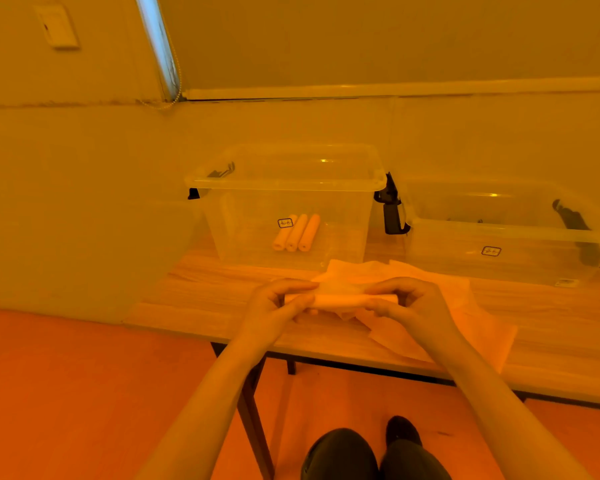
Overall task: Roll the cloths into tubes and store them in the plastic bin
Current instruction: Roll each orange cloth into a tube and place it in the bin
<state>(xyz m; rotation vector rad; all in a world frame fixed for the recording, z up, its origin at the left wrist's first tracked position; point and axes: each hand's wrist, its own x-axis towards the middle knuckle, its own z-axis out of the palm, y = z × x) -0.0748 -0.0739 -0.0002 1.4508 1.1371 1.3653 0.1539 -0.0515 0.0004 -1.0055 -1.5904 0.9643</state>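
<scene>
You held a partly rolled cloth (340,300) between both hands just above the wooden surface (201,299), near its front edge. Your left hand (274,306) gripped the left end of the roll, fingers (293,285) curled over the top and thumb pressed along the front. Your right hand (413,306) gripped the right end the same way, fingers curled round it. The unrolled part of the cloth lay spread toward the back, and more loose cloths (465,327) lay flat beneath and to the right, one corner hanging over the front edge. Behind the cloth stood a clear plastic bin (284,183), open at the top, with three rolled cloths (297,233) lying side by side on its bottom. A second, lower clear bin (499,233) sat to its right.
</scene>
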